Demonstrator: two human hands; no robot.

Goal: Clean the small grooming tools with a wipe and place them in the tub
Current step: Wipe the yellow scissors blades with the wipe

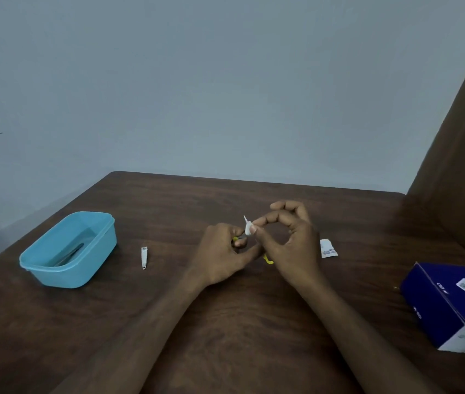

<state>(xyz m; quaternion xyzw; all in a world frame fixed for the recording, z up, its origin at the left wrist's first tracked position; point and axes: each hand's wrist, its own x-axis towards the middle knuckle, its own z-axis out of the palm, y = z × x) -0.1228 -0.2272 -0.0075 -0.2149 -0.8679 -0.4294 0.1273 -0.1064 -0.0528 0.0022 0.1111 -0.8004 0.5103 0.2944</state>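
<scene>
Over the middle of the brown table (225,322), my left hand (222,257) grips a small yellow-handled tool (268,259), probably scissors, mostly hidden by both hands. My right hand (291,243) pinches a small white wipe (248,227) between thumb and forefinger around the tool's metal tip. A silver nail clipper (144,257) lies on the table left of my hands. Further left stands the light blue tub (55,268), with a dark slim tool (69,253) lying inside it.
A torn white wipe sachet (328,248) lies just right of my right hand. A dark blue box (452,302) sits at the table's right edge. A brown panel (458,166) rises on the right, and a grey wall stands behind the table.
</scene>
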